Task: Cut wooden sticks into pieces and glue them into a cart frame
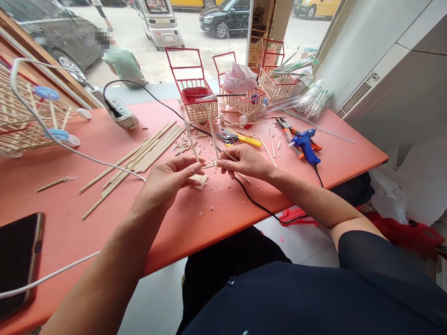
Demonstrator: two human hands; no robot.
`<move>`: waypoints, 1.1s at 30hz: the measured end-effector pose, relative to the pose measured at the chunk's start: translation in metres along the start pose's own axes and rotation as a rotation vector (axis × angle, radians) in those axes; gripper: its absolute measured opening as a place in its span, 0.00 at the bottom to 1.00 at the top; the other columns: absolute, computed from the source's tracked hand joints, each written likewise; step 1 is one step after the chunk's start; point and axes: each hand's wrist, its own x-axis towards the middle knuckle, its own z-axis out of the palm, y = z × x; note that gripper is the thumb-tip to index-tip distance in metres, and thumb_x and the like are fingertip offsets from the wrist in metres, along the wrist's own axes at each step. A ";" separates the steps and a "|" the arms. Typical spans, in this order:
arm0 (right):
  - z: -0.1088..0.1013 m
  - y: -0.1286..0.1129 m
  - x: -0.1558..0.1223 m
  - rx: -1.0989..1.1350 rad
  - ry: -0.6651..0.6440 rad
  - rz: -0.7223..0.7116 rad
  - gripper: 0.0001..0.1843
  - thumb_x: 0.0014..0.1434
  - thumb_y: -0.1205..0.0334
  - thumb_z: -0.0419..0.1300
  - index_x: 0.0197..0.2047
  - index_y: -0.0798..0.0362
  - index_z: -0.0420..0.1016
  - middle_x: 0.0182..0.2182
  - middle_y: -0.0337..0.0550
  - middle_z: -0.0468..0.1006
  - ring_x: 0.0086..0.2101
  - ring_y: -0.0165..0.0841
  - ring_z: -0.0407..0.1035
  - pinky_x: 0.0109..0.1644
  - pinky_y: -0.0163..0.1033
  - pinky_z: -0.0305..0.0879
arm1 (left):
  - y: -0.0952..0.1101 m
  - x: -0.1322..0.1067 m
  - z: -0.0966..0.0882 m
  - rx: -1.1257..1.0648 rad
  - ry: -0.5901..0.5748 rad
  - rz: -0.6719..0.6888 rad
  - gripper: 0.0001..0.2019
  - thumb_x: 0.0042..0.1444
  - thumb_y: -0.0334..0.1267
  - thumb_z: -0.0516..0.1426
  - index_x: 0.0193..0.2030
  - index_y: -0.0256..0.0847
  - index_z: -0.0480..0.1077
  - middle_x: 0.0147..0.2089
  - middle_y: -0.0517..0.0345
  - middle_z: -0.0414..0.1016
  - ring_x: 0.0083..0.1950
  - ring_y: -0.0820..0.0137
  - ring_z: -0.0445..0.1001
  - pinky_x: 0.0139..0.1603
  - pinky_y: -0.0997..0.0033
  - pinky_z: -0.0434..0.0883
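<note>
My left hand [179, 171] pinches the lower left corner of a small U-shaped frame of thin wooden sticks [211, 128]. Its two long sticks point up and away, joined by a short crosspiece [209, 166] between my hands. My right hand [242, 162] has its fingers closed at the lower right corner. Below my left fingers lies a row of short sticks [200, 181]. Beyond the hands are yellow-handled wire strippers [248, 140] and cut stick pieces [185, 146]. A bundle of long sticks [146, 153] lies left; a blue glue gun [307, 145] and orange-handled pliers [292, 139] lie right.
Small stick-built carts [200, 109] stand along the back, with another cart [28, 111] at left. A power strip [122, 115], a phone [21, 260] and a white cable [87, 160] are on the left. A black cord [256, 201] crosses the table's front edge [223, 233].
</note>
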 end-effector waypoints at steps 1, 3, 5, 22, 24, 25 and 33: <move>0.000 0.000 0.000 -0.001 0.000 0.000 0.26 0.67 0.42 0.75 0.34 0.56 0.78 0.29 0.39 0.83 0.23 0.23 0.73 0.29 0.29 0.67 | 0.001 0.001 -0.003 0.016 -0.002 0.003 0.29 0.35 0.51 0.84 0.41 0.37 0.87 0.42 0.49 0.87 0.40 0.63 0.83 0.32 0.69 0.81; -0.001 -0.001 0.000 -0.006 -0.006 0.008 0.23 0.69 0.46 0.75 0.34 0.56 0.77 0.30 0.39 0.84 0.23 0.23 0.74 0.28 0.28 0.67 | 0.001 0.005 -0.009 -0.002 0.023 0.029 0.30 0.37 0.52 0.83 0.43 0.37 0.87 0.42 0.49 0.86 0.41 0.63 0.83 0.35 0.69 0.81; 0.000 -0.003 -0.001 -0.022 -0.028 0.045 0.18 0.70 0.52 0.73 0.35 0.56 0.77 0.30 0.40 0.85 0.23 0.23 0.74 0.24 0.27 0.64 | 0.000 0.009 -0.014 -0.072 0.072 0.081 0.28 0.38 0.50 0.84 0.43 0.37 0.87 0.43 0.51 0.86 0.41 0.66 0.83 0.38 0.70 0.81; -0.009 -0.033 -0.012 -0.295 -0.416 0.174 0.20 0.71 0.56 0.69 0.27 0.53 0.74 0.24 0.34 0.78 0.25 0.25 0.69 0.33 0.33 0.61 | 0.002 0.013 -0.015 -0.280 0.163 0.064 0.06 0.52 0.30 0.76 0.36 0.34 0.87 0.30 0.51 0.83 0.25 0.78 0.69 0.28 0.78 0.67; -0.022 -0.038 -0.013 -0.361 -0.423 0.230 0.20 0.75 0.53 0.65 0.32 0.54 0.80 0.24 0.34 0.77 0.25 0.26 0.70 0.34 0.34 0.61 | 0.000 0.013 -0.015 -0.247 0.131 0.064 0.08 0.50 0.33 0.77 0.36 0.36 0.88 0.30 0.52 0.83 0.26 0.78 0.68 0.27 0.78 0.66; -0.029 -0.040 -0.013 -0.393 -0.367 0.240 0.19 0.77 0.53 0.62 0.36 0.55 0.83 0.25 0.35 0.79 0.25 0.27 0.70 0.35 0.34 0.62 | -0.001 0.014 -0.015 -0.233 0.119 0.064 0.09 0.49 0.34 0.77 0.36 0.36 0.88 0.30 0.52 0.82 0.26 0.78 0.68 0.27 0.77 0.65; -0.048 -0.044 -0.020 -0.940 -0.036 0.265 0.16 0.73 0.72 0.59 0.33 0.55 0.82 0.35 0.46 0.85 0.35 0.34 0.70 0.44 0.40 0.57 | 0.002 0.012 -0.014 -0.171 0.099 0.029 0.09 0.45 0.34 0.77 0.34 0.36 0.88 0.27 0.53 0.79 0.25 0.76 0.65 0.26 0.75 0.62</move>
